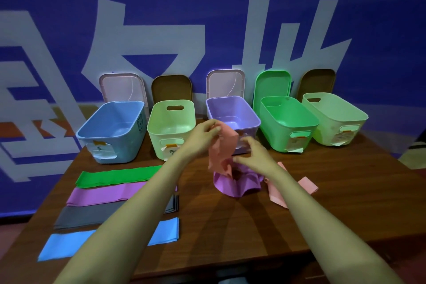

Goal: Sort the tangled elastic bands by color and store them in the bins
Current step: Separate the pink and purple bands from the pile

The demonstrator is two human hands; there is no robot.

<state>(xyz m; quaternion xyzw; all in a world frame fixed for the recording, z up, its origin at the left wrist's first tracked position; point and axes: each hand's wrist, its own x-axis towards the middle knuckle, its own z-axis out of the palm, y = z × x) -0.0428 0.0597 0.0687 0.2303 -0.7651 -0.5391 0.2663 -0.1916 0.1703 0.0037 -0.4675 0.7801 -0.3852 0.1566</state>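
Left hand [204,132] pinches pink band [222,145] top, right hand [252,153] holds it lower; ease it free of purple band [235,185] slowly, no yanking.

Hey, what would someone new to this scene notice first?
The left hand and right hand pinch a pink elastic band mid-table, above a crumpled purple band. Behind stands a row of five open bins, the blue bin leftmost. Four flat bands lie at the table's left, the green band farthest, the blue band nearest.
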